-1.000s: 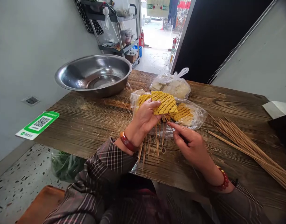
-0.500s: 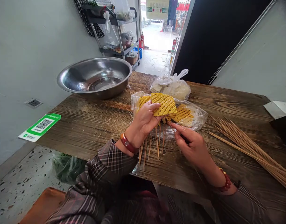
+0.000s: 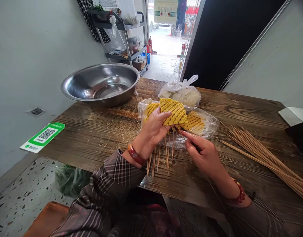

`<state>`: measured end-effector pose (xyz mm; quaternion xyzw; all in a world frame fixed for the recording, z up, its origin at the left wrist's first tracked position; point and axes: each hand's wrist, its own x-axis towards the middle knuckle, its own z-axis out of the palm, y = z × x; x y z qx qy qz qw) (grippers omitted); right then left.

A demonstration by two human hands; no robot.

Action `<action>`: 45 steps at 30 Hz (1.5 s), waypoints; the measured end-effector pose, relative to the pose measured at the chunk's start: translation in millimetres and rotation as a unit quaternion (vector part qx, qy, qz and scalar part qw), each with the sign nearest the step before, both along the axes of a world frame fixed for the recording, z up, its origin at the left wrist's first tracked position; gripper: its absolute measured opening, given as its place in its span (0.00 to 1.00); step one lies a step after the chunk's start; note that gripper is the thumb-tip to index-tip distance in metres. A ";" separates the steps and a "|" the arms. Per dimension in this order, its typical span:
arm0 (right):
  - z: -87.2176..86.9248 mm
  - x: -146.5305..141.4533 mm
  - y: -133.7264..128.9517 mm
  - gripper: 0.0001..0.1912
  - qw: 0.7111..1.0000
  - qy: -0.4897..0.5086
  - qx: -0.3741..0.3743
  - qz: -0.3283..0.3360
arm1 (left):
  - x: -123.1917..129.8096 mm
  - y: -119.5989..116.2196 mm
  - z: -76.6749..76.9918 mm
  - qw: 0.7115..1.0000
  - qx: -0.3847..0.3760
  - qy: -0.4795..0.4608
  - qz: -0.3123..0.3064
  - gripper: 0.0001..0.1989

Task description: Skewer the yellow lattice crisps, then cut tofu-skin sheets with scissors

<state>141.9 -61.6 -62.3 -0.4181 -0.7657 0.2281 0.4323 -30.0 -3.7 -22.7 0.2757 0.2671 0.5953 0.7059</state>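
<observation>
Between its thumb and fingers my left hand (image 3: 155,130) grips a yellow, ridged, wedge-shaped piece (image 3: 173,111). My right hand (image 3: 203,151) pinches a thin wooden skewer (image 3: 181,132) whose upper end meets the lower edge of that piece. Behind both hands, more yellow pieces (image 3: 194,120) lie on a clear plastic bag (image 3: 212,121). Several skewers (image 3: 167,153) stick out below my left hand toward the table's near edge; their upper ends are partly hidden by the hand and the piece.
A large steel basin (image 3: 102,84) stands at the back left of the wooden table (image 3: 92,131). A tied plastic bag (image 3: 182,92) sits behind the yellow pieces. Loose skewers (image 3: 265,154) lie at the right. A green QR card (image 3: 45,135) is at the left corner.
The held yellow piece has tilted slightly, its lower edge a little lower. Both hands stay nearly in place, and the camera view has shifted slightly.
</observation>
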 end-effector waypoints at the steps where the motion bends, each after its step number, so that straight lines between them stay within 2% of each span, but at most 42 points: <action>1: 0.0 0.1 0.1 0.20 1.000 0.001 -0.001 0.000 | -0.3 -0.9 -0.8 1.000 0.012 0.005 -0.005 0.30; 11: 2.8 0.4 1.2 0.19 0.999 0.024 0.027 -0.016 | 4.8 -7.4 -2.4 0.996 0.068 0.050 0.001 0.41; 21: 4.9 -0.7 1.2 0.20 0.998 0.041 0.038 -0.026 | 5.7 -7.1 -10.0 0.985 0.136 0.108 0.001 0.33; 29: 3.3 -2.7 1.4 0.18 0.997 0.047 0.033 -0.041 | 10.2 -9.0 -15.2 0.980 0.153 0.129 0.008 0.40; 36: 4.5 -2.9 0.8 0.19 0.998 0.044 0.012 -0.044 | 10.4 -12.7 -12.4 0.975 0.144 0.168 0.023 0.35; 45: 4.0 -3.9 1.8 0.17 0.997 0.046 0.019 -0.060 | 13.5 -14.2 -17.3 0.972 0.132 0.192 0.019 0.37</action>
